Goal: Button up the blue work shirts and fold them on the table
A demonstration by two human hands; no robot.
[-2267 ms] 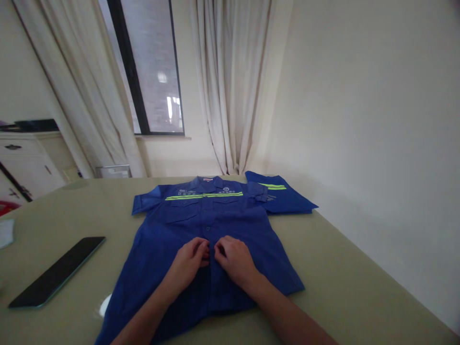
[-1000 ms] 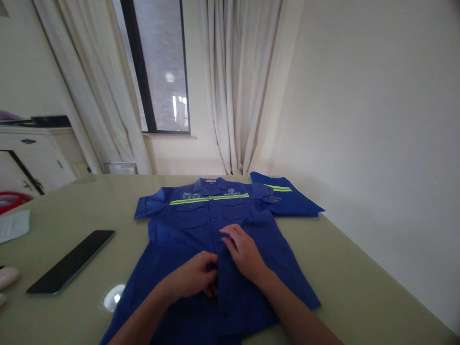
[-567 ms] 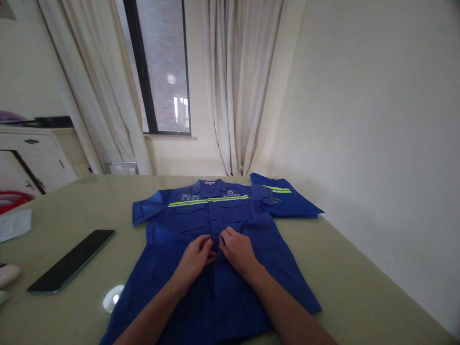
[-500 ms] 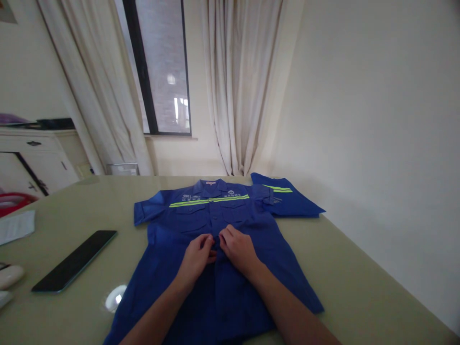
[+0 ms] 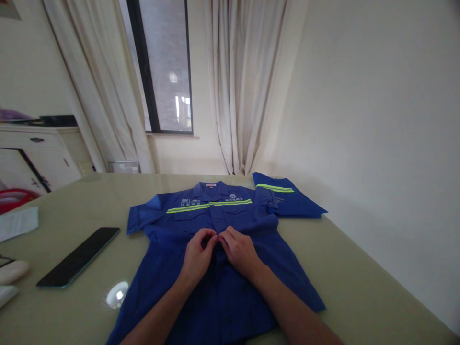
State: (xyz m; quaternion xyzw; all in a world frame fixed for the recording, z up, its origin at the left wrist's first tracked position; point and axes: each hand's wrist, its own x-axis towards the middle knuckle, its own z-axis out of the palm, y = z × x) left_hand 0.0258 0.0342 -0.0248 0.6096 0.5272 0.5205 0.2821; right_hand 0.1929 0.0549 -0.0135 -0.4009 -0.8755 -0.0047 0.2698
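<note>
Apparently fastening blue shirt (image 5: 224, 292) | left hand (image 5: 199, 253), right hand (image 5: 240, 250): grip pinched closed on its mid-front | next likely calls for steady, aligned edges

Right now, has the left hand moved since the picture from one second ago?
Yes: the left hand has moved forward along the blue shirt, closer to the fixed window.

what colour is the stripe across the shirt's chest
The stripe on the shirt is bright yellow-green with a greyish line along its middle; the head view shows it.
</note>
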